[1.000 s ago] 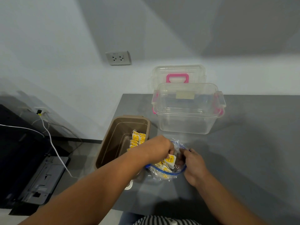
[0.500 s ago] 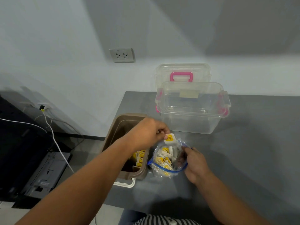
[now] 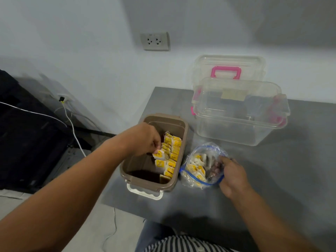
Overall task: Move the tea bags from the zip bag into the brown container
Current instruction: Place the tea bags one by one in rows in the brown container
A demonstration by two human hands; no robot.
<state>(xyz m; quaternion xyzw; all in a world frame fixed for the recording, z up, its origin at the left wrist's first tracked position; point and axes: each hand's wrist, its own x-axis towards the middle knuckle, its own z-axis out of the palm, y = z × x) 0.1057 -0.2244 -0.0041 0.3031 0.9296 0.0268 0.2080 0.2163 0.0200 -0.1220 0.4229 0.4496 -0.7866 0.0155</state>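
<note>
Right hand (image 3: 231, 174) pinches rim of clear blue-zip plastic bag (image 3: 202, 165), just right of brown rectangular plastic container (image 3: 179, 135); bag limp, needs holding open. Left hand (image 3: 145, 140) over container, fingers closed on one yellow-labelled paper tea bag (image 3: 160, 155): light, soft, tearable; grip by edge. Row of tea bags (image 3: 171, 151) along container's right wall.

The left hand (image 3: 143, 140) pinches a tea bag (image 3: 159, 155) over the brown container (image 3: 179, 160), beside a row of tea bags (image 3: 172, 151) inside. The right hand (image 3: 233, 174) grips the zip bag (image 3: 201, 164) on the grey table (image 3: 272, 179).
</note>
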